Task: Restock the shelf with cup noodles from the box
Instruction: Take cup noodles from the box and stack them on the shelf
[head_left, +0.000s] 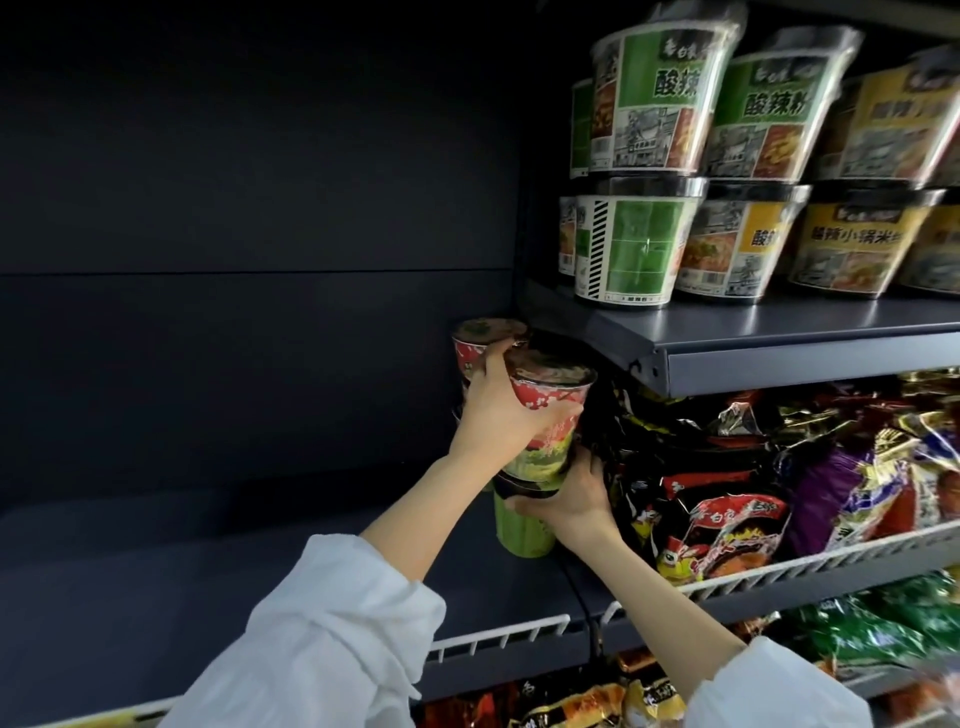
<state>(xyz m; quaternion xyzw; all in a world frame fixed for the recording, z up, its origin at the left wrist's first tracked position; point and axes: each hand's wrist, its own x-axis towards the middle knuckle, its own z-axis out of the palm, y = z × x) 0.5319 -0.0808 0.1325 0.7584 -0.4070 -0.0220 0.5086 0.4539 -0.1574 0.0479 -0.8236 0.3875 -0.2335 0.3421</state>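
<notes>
Noodles go up, two cups high

Cups of instant noodles are stacked at the right end of a dark shelf (322, 561), hard against a neighbouring bay of bagged noodle packs (727, 499). The left hand (493, 415) curls round the upper red cup (545, 415), which sits slightly tilted on a green cup (522, 525) below. The right hand (571, 499) grips that green cup just under the join, steadying it. A second red cup (480, 345) stands behind, tucked beneath the corner of the higher shelf. The supply box is out of view.

Such cups are likely light, thin-walled and film-wrapped, so they may slip or dent under a hard squeeze. The safest hold is probably round the wall just below the stiff rim. The top cup looks easy to topple until it seats flat.
</notes>
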